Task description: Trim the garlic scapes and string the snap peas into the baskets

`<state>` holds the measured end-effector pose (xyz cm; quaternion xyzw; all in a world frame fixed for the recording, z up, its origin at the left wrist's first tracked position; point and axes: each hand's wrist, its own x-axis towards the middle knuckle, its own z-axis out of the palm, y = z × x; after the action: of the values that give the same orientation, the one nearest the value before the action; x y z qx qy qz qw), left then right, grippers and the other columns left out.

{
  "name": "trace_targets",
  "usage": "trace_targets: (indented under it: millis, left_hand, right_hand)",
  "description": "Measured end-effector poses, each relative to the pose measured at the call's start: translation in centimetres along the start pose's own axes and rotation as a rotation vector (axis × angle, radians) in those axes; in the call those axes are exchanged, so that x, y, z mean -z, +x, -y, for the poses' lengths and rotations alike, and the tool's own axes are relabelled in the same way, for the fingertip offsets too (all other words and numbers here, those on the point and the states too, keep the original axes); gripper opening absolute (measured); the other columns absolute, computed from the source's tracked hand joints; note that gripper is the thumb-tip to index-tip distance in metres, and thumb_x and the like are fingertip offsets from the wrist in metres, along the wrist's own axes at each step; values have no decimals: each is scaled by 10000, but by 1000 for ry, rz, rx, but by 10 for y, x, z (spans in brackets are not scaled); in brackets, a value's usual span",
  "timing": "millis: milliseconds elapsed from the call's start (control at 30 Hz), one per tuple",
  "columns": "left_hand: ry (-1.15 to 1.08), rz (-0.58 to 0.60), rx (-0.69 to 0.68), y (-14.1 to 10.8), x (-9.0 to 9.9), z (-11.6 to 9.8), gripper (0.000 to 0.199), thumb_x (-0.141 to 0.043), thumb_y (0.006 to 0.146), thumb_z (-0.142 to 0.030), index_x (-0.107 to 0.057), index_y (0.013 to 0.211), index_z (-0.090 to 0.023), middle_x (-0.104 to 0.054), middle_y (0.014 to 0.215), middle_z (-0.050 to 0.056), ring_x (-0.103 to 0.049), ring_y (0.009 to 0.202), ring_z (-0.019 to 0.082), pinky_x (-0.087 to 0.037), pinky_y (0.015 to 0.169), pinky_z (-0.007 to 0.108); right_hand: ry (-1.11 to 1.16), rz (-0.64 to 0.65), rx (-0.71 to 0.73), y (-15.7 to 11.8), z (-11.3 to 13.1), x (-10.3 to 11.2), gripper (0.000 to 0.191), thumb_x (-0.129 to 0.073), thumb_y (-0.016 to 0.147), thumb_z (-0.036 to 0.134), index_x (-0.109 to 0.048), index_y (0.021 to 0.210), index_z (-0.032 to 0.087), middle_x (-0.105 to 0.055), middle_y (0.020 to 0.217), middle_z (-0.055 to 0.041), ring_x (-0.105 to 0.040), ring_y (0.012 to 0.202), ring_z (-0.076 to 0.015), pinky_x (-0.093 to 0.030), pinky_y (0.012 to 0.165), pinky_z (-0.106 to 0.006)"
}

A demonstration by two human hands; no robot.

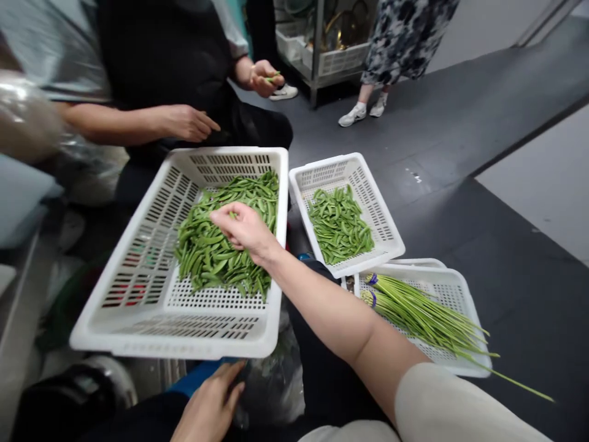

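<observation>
A large white basket [276, 334] in front of me holds a heap of green pea pods [221, 264]. Over the heap is my right hand [246, 232], its fingers pinched together. A bit of green pod shows between them; most of it is hidden by the fingers. My left hand [207, 402] is below the basket's near edge, above my lap. Its thumb stands apart from the fingers and I see nothing held in it. To the right, a smaller white basket [391, 252] contains more pea pods [340, 227].
Bundled long green stems [427, 313] lie in a low white basket [476, 362] at right, tips overhanging. Across from me sits a co-worker in a dark apron [165, 67], holding a green piece in one hand [264, 78]. Another person's shoes [353, 115] stand near a metal rack [315, 55].
</observation>
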<state>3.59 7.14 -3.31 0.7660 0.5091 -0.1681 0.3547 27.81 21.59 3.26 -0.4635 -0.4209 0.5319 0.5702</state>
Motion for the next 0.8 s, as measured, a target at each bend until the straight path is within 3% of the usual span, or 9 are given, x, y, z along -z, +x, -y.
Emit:
trace_targets:
  millis: [100,200,300,433,567,700,800]
  left_hand:
    - [21,22,45,4,-9,-4,530,-476,793,-251,-540,1302,-123,-518,1376,132,-450,1295,275,-385,1071,403]
    - [-50,24,17,-2,-9,-6,444,-461,818,-300,-635,1200,-156,-513,1380,123,-494,1259,283,-397,1058,416]
    - [-156,20,-62,-16,1,-11,380,-443,837,-361,-719,1047,-206,-639,1241,88,-580,1163,267,-433,1023,380]
    - [-327,-32,-130,-37,23,-24,345,-455,830,-423,-742,907,-248,-738,995,36,-670,939,227,-526,845,290]
    - [-466,-314,-68,-48,45,-30,313,-515,764,-467,-719,800,-232,-745,848,29,-675,769,203,-543,681,249]
    - [-579,-679,83,-44,64,-30,309,-555,696,-478,-651,795,-201,-660,625,2,-595,538,162,-503,524,242]
    - [-600,-861,136,-38,78,-35,347,-561,664,-461,-629,877,-195,-657,673,4,-584,549,156,-485,517,241]
  right_hand:
    - [-681,436,44,-6,-5,-14,191,-626,797,329,-607,777,141,-614,769,-23,-584,753,-148,-443,645,-247]
    - [-1314,843,42,-14,-18,-31,121,-553,813,178,-664,829,133,-685,918,-96,-637,875,-241,-477,655,-309]
    - [-1526,1030,90,-24,-38,-45,215,-482,798,43,-682,849,104,-692,1019,-147,-649,948,-244,-503,713,-316]
    - [-1521,1084,113,-29,-56,-54,196,-506,784,34,-691,814,91,-704,986,-152,-660,920,-230,-504,745,-309]
    - [-1437,1093,179,-20,-50,-56,212,-489,849,131,-690,913,117,-703,996,-106,-648,899,-194,-478,731,-275]
    - [-883,913,168,-16,-31,-51,183,-532,864,191,-673,940,102,-691,937,-60,-613,864,-130,-432,783,-222]
    - [-445,856,54,-25,-19,-42,168,-591,828,213,-674,900,86,-660,829,-36,-568,725,-91,-414,678,-196]
